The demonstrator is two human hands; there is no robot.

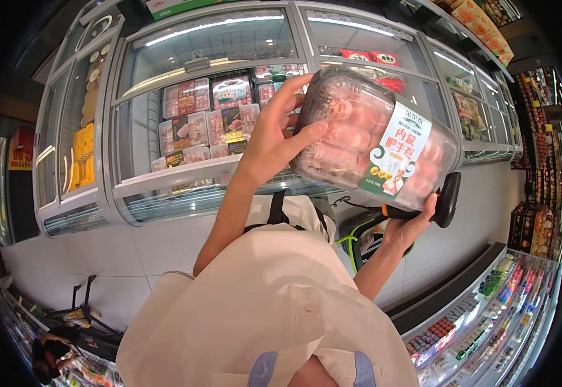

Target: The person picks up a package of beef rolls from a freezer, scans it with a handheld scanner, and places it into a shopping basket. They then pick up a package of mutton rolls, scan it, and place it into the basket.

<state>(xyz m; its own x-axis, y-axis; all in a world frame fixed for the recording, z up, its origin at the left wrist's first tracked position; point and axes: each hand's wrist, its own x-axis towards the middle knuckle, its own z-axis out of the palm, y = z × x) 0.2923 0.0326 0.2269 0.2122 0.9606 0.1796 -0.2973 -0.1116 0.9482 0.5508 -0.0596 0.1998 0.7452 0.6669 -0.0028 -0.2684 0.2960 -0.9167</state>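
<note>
A clear plastic pack of frozen beef rolls (348, 132), with a green and white label, is held up at a tilt before my chest. My left hand (279, 132) grips its left end, thumb across the front and fingers behind the edge. At the lower right corner my right hand (413, 226) supports the pack, its thumb against the edge and the other fingers partly hidden. A black handle-like piece (447, 201) with an orange band runs beside the right hand; how it is held I cannot tell.
Glass-lidded freezers (210, 64) span the front, with several meat packs (184, 132) inside the nearest. Below the right hand is a black basket (364, 242) with green trim. A refrigerated shelf (468, 322) stands lower right. Another person (49, 355) is at lower left, near a cart.
</note>
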